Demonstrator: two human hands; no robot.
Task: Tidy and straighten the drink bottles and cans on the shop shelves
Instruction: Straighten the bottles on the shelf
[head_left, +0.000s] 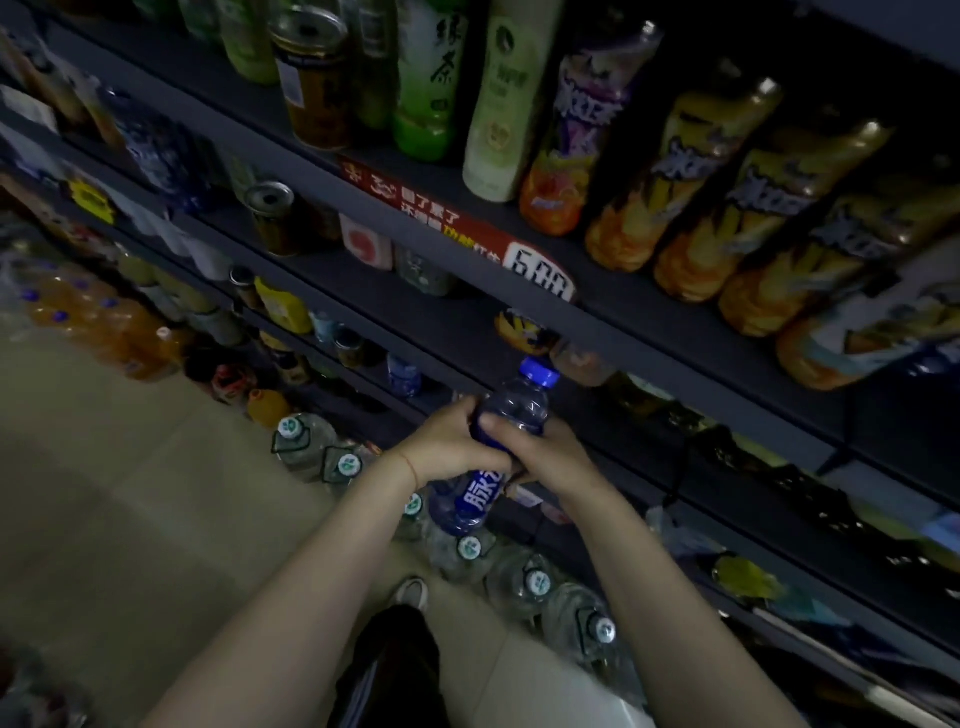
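Head view: centre frame, left hand (451, 447) and right hand (543, 451) both grip a blue-capped drink bottle (498, 447), held clear of the dark shelves (649, 332). Step judged: repositioning. Next move requires setting it upright, label outward.

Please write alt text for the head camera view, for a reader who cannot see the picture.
Both hands, the left hand and the right hand, grip one blue-capped drink bottle in front of dark shop shelves stocked with bottles and cans. Large water jugs stand in a row on the floor below.
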